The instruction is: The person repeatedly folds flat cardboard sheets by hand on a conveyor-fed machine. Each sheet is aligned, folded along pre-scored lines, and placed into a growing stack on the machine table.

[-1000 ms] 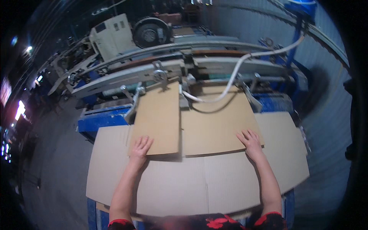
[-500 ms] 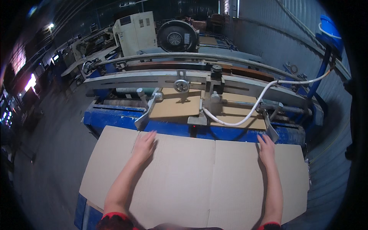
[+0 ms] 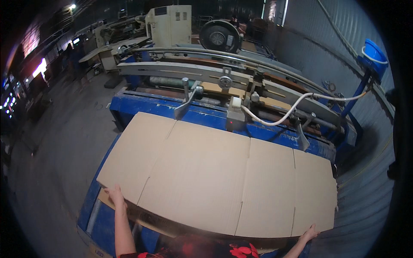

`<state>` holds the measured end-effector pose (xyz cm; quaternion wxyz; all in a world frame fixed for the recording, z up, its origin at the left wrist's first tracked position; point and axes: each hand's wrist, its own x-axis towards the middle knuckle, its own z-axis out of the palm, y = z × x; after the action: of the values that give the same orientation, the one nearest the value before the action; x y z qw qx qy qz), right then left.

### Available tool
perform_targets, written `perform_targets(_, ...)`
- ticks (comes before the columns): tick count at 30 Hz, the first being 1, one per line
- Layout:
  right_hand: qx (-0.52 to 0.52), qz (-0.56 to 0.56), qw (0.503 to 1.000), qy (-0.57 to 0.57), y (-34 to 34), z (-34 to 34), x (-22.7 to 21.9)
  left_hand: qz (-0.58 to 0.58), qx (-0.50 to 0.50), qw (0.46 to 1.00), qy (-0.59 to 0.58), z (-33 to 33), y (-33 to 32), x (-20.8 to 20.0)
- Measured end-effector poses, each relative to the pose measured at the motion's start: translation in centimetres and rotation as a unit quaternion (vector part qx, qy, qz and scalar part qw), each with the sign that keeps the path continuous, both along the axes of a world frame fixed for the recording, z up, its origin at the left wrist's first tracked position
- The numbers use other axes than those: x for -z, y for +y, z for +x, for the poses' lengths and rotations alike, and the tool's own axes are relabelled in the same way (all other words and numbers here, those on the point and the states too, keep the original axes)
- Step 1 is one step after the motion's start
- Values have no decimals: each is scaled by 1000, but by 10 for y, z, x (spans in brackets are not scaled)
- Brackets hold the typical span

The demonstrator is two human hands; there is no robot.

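Note:
A wide, creased cardboard sheet (image 3: 198, 172) with slots lies across in front of me, its far edge against the blue machine bed. My left hand (image 3: 115, 196) grips its near left corner, fingers closed on the edge. At the near right corner, my right hand (image 3: 311, 233) pinches the same edge. Beneath the near edge, part of another brown board (image 3: 161, 225) shows in shadow. Further off, a cardboard piece (image 3: 223, 89) sits partly under the machine's metal crossbar (image 3: 189, 72).
Two metal side guides (image 3: 186, 106) (image 3: 302, 136) stand at the feed edge, with a sensor box (image 3: 235, 116) between them. A white hose (image 3: 292, 112) curves to the right. A blue bucket (image 3: 374, 56) sits on a post beside the corrugated wall (image 3: 318, 47).
Both hands have moved back from the sheet's far edge to its near corners and closed on it. The cardboard under the crossbar has slid farther into the machine. My view has turned.

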<state>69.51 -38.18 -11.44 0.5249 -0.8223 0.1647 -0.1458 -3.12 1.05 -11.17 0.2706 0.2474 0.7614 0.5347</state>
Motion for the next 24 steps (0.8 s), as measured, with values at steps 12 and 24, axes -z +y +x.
perform_targets(12, -166, 337, 907, -188, -27, 54, 2, 7, -13, 985, 172, 23, -1, -46)
perform_targets(24, -485, 353, 800, -4, -11, 5, -53, 234, 186, 875, -380, 34, -32, -115)
